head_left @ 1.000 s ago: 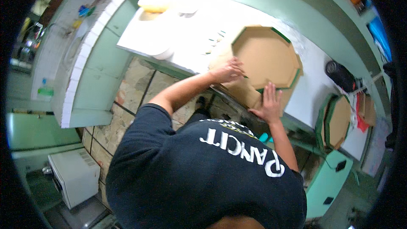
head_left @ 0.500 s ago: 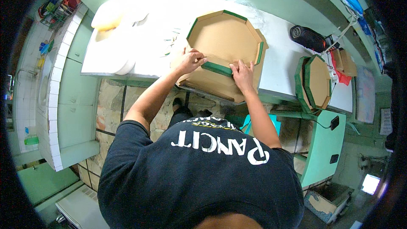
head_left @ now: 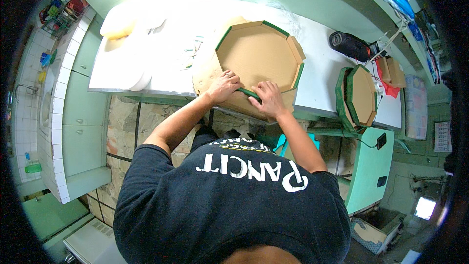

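A many-sided brown cardboard tray [head_left: 261,54] with green outer walls sits in front of me on the white table. Its near wall is between my two hands. My left hand [head_left: 224,87] is closed on the near-left part of that wall, fingers over the rim. A short way to the right, my right hand [head_left: 268,99] grips the same wall, its fingers bent over the top and the thumb on the outer side. Under the tray lies more brown cardboard [head_left: 207,74], sticking out at the left and near side.
At the table's right end, two similar trays [head_left: 362,95] lean together. A black cylindrical speaker [head_left: 349,45] lies behind them. A white tub [head_left: 140,81] and scattered small pieces [head_left: 193,54] are on the left. A green cabinet door [head_left: 371,166] and turquoise stool [head_left: 312,140] stand below right.
The tray has tipped or shifted slightly, its far edge now lower in view. My hands have come closer together on the near wall, the right one moving left and curling over it.
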`<state>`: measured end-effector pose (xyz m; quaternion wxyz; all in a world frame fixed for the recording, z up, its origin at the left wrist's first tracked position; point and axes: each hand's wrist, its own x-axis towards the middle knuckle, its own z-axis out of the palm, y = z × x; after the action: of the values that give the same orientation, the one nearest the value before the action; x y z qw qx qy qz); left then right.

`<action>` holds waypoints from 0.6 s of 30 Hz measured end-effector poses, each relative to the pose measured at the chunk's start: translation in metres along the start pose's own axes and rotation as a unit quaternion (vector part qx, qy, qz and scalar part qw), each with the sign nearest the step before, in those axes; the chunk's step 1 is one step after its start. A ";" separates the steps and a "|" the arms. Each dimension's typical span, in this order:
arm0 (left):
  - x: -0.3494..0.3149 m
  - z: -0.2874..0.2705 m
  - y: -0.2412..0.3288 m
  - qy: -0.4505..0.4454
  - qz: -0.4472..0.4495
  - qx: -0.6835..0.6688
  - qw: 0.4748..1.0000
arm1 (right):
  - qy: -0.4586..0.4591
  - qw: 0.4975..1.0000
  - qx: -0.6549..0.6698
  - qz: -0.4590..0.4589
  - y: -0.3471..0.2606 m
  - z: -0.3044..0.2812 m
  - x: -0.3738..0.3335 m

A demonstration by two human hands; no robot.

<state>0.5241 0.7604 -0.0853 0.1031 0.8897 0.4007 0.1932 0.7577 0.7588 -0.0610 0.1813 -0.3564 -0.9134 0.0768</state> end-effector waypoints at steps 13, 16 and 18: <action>0.012 -0.036 0.010 0.138 -0.065 0.094 0.984 | 0.045 0.997 -0.032 0.058 0.001 0.007 0.030; 0.005 -0.037 0.033 0.172 -0.329 -0.203 0.906 | 0.099 0.990 -0.074 0.062 -0.002 -0.004 0.053; 0.005 -0.023 0.046 0.192 -0.458 -0.538 0.681 | 0.090 0.991 -0.099 0.018 -0.018 -0.008 0.064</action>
<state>0.5477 0.7347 -0.0475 0.5606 0.3292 0.5961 0.4712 0.7059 0.7897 -0.0314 0.2254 -0.3949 -0.8896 -0.0435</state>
